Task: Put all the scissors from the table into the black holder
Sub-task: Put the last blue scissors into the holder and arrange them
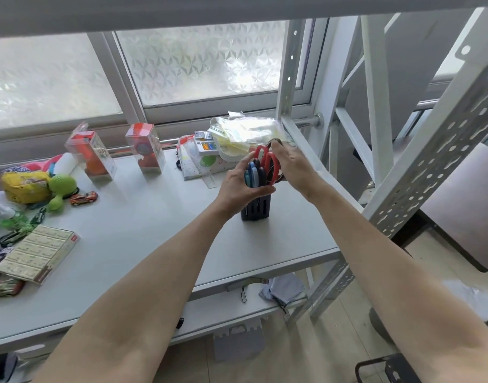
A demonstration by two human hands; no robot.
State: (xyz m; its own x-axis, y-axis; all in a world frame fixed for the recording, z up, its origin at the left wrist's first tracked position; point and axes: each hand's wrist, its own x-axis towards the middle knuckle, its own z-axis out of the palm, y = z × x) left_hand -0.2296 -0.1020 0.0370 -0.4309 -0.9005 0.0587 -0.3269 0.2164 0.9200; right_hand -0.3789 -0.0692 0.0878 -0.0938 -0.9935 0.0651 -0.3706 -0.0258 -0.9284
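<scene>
The left hand [238, 186] grips the holder [256, 207], upright on the counter [143, 230]; keep it braced. The right hand [291, 164] pinches the red scissors [270, 164] over its mouth; lower them straight, blades down.

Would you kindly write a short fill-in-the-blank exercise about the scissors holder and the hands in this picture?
1. The black slotted plastic holder stands on the ___ table.
2. The left hand grips the holder's ___ part.
3. The right hand touches scissors with ___ handles.

Missing words: grey; upper; red
</scene>
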